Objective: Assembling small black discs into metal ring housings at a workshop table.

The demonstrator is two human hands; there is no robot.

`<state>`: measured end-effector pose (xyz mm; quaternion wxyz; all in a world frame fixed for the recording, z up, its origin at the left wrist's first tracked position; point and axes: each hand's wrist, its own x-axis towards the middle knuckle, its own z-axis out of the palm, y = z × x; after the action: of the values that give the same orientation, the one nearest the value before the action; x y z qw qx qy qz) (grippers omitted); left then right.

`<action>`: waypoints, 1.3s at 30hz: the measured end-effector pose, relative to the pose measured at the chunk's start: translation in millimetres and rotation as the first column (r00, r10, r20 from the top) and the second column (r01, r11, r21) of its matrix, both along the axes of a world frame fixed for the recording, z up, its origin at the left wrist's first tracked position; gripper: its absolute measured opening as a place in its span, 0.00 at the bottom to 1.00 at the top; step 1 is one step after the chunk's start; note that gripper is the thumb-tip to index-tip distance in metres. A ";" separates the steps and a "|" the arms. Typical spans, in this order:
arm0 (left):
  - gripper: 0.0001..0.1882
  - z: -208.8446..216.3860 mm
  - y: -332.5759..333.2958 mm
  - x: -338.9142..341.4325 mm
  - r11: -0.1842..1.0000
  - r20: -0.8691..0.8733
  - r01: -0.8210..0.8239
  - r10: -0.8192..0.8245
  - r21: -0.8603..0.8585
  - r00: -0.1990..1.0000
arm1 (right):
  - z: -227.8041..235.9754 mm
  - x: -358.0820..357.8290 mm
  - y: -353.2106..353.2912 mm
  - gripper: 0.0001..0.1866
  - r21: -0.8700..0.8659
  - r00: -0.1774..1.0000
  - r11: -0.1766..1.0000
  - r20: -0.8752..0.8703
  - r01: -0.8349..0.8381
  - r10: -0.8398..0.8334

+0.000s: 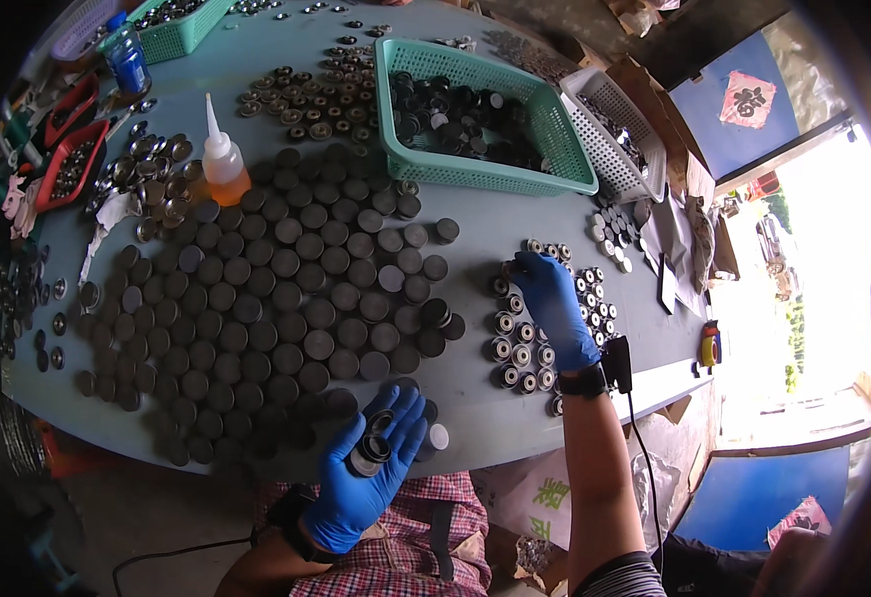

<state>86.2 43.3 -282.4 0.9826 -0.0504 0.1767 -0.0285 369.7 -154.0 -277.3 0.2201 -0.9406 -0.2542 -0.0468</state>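
Note:
My left hand [374, 468], in a blue glove, is palm up near the table's front edge. Several dark round cup-shaped parts [368, 456] with ring rims rest in its palm and against its fingers. My right hand [552, 298], also gloved in blue, reaches over a cluster of round metal parts with centre holes [521, 355]. Its fingertips are drawn together at the far left of that cluster, and the hand hides what is between them. To the left, many flat dark grey discs [318, 344] cover the table, some touching or overlapping.
A green basket [490, 175] of dark discs stands at the back, beside a white basket [645, 179]. A squeeze bottle [223, 164] with orange liquid stands among shiny metal caps [147, 169]. Red trays [69, 164] sit far left. A black cable [652, 468] hangs by my right forearm.

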 end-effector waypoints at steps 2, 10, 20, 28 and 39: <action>0.28 -1.1 0.3 0.7 1.000 -0.002 0.002 -0.002 -0.013 1.000 | -0.5 4.5 2.2 0.13 0.019 1.000 1.000 -0.020 -0.019 0.020; 0.29 -4.7 1.9 1.4 0.999 -0.010 0.021 -0.022 -0.033 1.000 | 5.6 23.8 12.6 0.08 -0.207 0.989 0.967 -0.012 -0.146 0.147; 0.28 2.8 0.9 -2.5 0.983 0.034 0.003 0.003 -0.185 0.999 | -0.3 9.3 45.5 0.09 -0.065 0.986 0.998 0.169 0.019 -0.008; 0.28 7.5 0.6 -9.9 0.995 0.038 0.004 0.000 -0.099 0.999 | 13.8 -83.5 72.4 0.14 0.151 0.982 0.985 -0.157 -0.084 0.108; 0.28 16.4 -4.6 -6.1 0.999 0.037 0.034 -0.033 -0.017 0.999 | 14.7 -79.9 61.0 0.14 0.188 1.000 0.982 0.017 0.004 -0.007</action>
<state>80.1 38.7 -266.0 0.9846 -0.0556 0.1591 -0.0473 289.8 -92.9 -262.5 0.3056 -0.9158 -0.2480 -0.0796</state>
